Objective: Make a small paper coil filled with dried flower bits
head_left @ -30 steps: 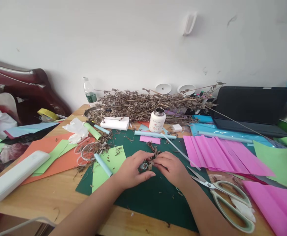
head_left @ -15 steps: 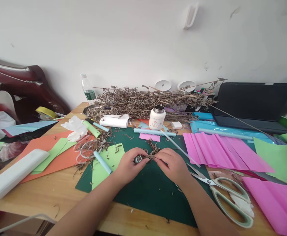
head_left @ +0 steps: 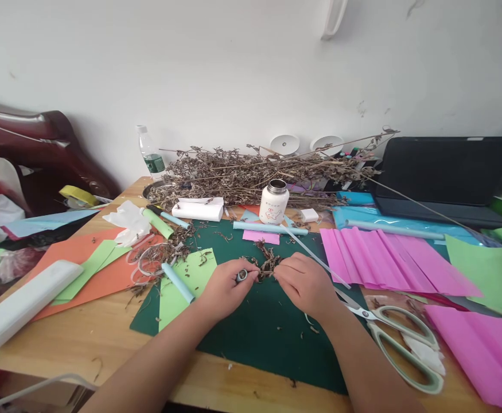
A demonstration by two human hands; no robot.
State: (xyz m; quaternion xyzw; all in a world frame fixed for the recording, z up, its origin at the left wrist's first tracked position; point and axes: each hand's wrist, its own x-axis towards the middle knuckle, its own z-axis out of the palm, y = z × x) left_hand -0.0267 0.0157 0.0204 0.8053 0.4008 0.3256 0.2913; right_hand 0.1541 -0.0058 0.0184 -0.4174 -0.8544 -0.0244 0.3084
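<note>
My left hand is closed around a narrow rolled tube, its round open end facing me with brownish bits inside. Its thumb and finger also come up to a dried plant sprig over the green cutting mat. On the sprig's other side, my right hand pinches it at the fingertips. Behind the hands lie a light blue paper roll and a small pink paper piece. A white open-topped bottle stands upright beyond them.
A heap of dried plant stems stretches along the wall. Scissors lie near my right forearm, beside pink crepe paper. Left are green paper, another blue roll, orange paper and a white elongated device. A tablet stands back right.
My right hand has shifted slightly right, so the gap between my hands is wider and more of the sprig shows. My left hand keeps its hold on the tube. The view has tilted slightly.
</note>
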